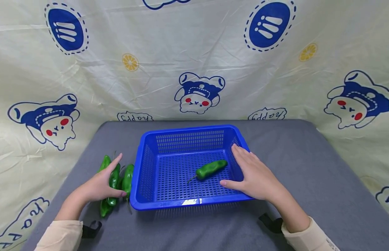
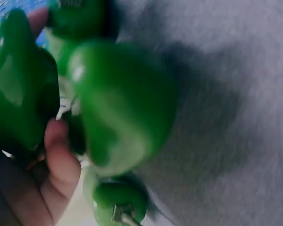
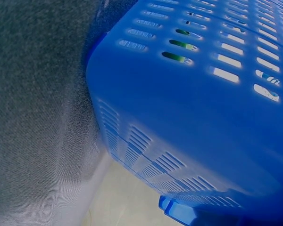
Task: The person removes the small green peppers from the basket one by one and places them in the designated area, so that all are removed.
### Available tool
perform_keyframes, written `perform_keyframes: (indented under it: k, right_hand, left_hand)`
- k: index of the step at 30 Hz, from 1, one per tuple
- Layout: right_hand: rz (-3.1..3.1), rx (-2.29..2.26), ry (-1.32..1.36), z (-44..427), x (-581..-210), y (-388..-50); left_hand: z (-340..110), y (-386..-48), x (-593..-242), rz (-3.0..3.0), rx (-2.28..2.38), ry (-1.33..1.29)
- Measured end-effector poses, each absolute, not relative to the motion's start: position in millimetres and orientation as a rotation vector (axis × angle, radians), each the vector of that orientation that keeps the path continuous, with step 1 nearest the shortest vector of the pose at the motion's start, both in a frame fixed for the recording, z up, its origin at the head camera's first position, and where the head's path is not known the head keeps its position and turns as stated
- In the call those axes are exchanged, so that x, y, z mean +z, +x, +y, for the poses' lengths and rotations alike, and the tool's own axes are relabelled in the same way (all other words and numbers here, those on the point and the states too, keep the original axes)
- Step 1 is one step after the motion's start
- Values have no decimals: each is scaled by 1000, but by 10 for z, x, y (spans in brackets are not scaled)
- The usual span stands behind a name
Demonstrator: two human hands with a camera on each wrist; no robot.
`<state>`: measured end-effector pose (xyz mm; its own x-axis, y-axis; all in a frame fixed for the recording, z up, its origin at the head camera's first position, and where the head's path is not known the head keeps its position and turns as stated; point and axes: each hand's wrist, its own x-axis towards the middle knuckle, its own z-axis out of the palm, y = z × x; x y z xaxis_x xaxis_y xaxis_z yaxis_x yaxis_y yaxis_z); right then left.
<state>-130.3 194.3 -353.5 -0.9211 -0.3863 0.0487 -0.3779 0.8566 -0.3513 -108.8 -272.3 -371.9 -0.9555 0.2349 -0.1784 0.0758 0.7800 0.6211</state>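
A blue perforated basket (image 1: 150, 205) stands mid-table, with one long green chili pepper (image 1: 211, 169) lying on its floor. Several more green peppers (image 1: 127, 178) lie on the table along the basket's left side. Over those peppers is my left hand (image 1: 101, 185), its thumb and index finger spread apart with peppers between them. In the left wrist view, the thumb is beside a large green pepper (image 2: 19, 84); the other fingers are mostly hidden. My right hand (image 1: 255, 174) is over the basket's right end, fingers and thumb extended and holding nothing. It does not show in the right wrist view.
Grey cloth covers the table (image 1: 282, 153). Behind it hangs a pale curtain (image 1: 163, 94) printed with blue cartoon figures. Black straps (image 1: 269, 223) hang at both wrists. The basket's slotted outer wall (image 3: 179, 94) fills much of the right wrist view.
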Motion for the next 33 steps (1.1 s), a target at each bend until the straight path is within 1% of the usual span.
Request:
perform_keyframes:
  k: [8,15,20,25,28,33]
  right_hand:
    - [3008,-563,-613,1948,-3552,-1299]
    - [3008,-560,-630,1952,-3550,-1305]
    - [3005,-558,-629,1951,-3546,-1301]
    - [3003,-560,-624,1948,-3547,-1296]
    - [3003,-567,-627,1950,-3553,-1294]
    - [3010,-569,-629,1955,-3561,-1298]
  left_hand:
    - [-2659,-1106,-3763,2852,796,327]
    - [-2588,-1052,-3799,2941,613,225]
    - [-2565,-1031,-3791,3149,551,216]
    - [-2570,-1025,-3747,3250,856,225]
    - [-2586,-1019,-3683,3215,1122,166]
    - [-2543,-1030,-3400,3211,1508,37]
